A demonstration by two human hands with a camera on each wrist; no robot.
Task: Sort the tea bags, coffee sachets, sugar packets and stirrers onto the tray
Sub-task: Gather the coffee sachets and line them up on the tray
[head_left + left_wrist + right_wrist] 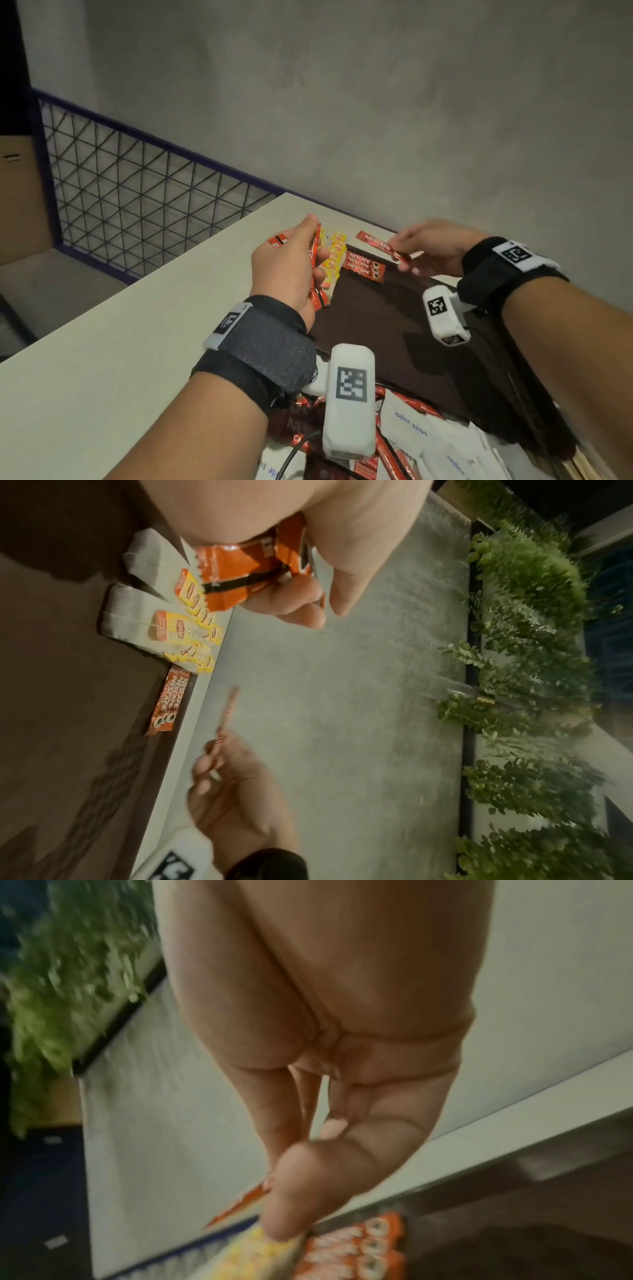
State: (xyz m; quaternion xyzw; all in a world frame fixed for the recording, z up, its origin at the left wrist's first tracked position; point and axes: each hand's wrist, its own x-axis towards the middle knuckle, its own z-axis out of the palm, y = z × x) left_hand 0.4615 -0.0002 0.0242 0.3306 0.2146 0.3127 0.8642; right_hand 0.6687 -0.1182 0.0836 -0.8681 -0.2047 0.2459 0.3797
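A dark brown tray (394,329) lies on the white table (137,325). At its far left corner lie yellow-tagged tea bags (334,257) (171,626) and, beside them, a row of red coffee sachets (364,268) (169,704) (356,1250). My left hand (315,253) (308,607) hovers over that corner and grips a bunch of red coffee sachets (317,291) (250,574). My right hand (400,250) (274,1191) pinches a single red coffee sachet (382,247) (240,1204) above the tray's far edge.
A loose heap of white sugar packets (421,431) and red sachets (301,425) lies at the near edge below my left wrist. Pale wooden stirrers (561,462) show at the bottom right. A mesh railing (137,205) and a grey wall bound the table.
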